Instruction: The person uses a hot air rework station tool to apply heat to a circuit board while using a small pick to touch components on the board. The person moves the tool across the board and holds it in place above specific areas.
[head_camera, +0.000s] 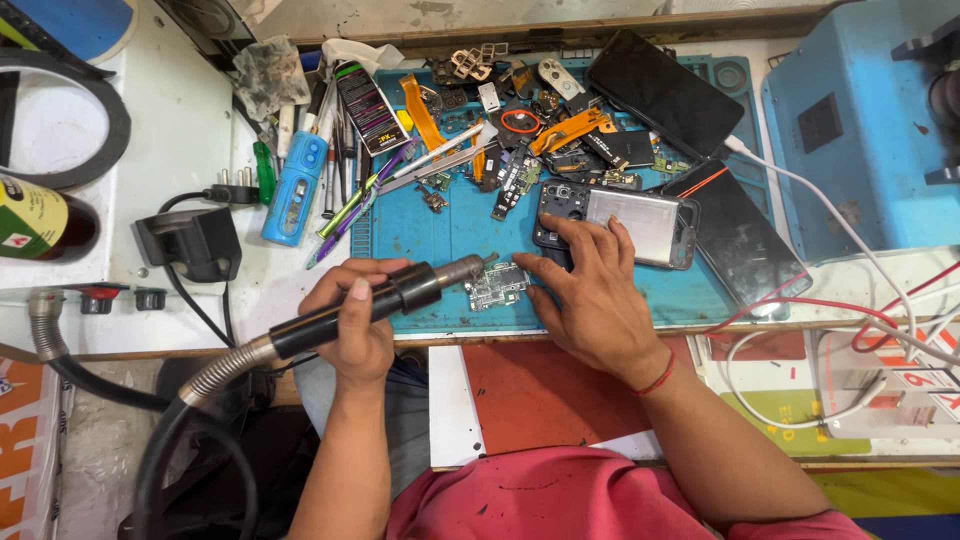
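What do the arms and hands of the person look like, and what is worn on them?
Both forearms are bare, with no gloves on the left hand or the right hand. A thin red thread bracelet circles the right wrist. Short sleeves of a pinkish-red shirt show near the bottom edge.

Left hand (352, 318) grips hot-air wand (372, 303), nozzle over circuit board (496, 285); right hand (590, 290) steadies board.
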